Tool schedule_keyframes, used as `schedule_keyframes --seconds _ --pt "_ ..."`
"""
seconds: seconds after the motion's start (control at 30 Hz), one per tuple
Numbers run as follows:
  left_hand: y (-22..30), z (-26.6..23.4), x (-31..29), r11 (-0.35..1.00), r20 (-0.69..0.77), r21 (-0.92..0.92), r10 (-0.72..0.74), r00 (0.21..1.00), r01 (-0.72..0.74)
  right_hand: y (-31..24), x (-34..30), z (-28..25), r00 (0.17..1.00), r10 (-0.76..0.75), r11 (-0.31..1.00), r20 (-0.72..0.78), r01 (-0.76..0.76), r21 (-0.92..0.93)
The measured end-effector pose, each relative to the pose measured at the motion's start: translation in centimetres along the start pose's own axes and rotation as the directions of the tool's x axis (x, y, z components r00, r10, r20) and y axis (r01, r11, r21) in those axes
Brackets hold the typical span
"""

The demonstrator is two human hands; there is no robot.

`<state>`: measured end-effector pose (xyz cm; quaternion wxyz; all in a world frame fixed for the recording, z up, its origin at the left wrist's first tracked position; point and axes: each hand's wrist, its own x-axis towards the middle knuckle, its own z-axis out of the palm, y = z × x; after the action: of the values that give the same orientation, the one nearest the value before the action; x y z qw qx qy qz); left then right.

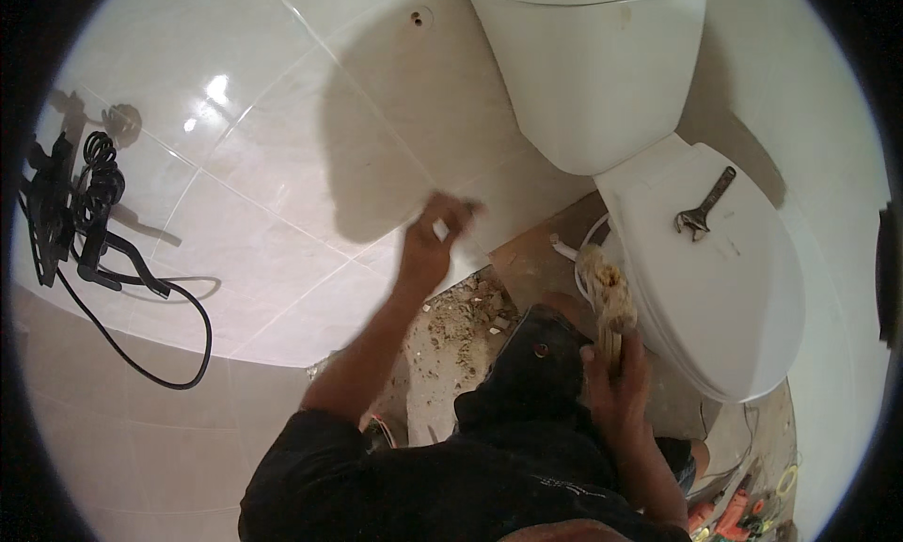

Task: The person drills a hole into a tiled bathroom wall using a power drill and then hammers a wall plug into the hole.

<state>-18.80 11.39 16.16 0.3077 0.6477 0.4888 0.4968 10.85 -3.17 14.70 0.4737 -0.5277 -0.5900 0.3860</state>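
The person's right hand (621, 387) is closed around the handle of a pale, crusted mallet-like tool (609, 293), its lumpy head pointing up and away from the body, just beside the toilet seat lid. The left hand (437, 231) is raised in front of the white tiled wall (282, 175), fingers curled toward the thumb with a small gap between — the fingertips are blurred, so whether they pinch anything cannot be told. On the closed white lid (743, 297) lies a dark adjustable wrench (707, 203), with the toilet tank (602, 71) behind. Broken rubble (461, 326) covers the floor between the forearms. Black gear with a coiled cord (101, 180) is at far left; orange tools (732, 516) lie at lower right.
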Motion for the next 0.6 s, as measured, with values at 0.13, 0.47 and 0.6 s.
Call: schedule_keyframes --seconds 0.13,0.47,0.6 --pt "8.9 -3.4 11.9 0.738 -0.153 0.558 0.542 0.826 -0.380 0.1 4.9 1.0 0.993 0.103 0.981 0.060 -0.112 0.159" --pt "13.0 -7.4 25.9 0.635 0.242 0.229 0.697 0.675 -0.738 -0.3 11.2 4.9 0.990 -0.005 0.968 0.144 -0.031 0.248" --pt "12.9 -7.9 27.2 0.326 0.396 0.271 0.820 0.414 -0.905 -1.2 12.5 5.8 0.979 0.016 0.950 0.205 -0.079 0.302"
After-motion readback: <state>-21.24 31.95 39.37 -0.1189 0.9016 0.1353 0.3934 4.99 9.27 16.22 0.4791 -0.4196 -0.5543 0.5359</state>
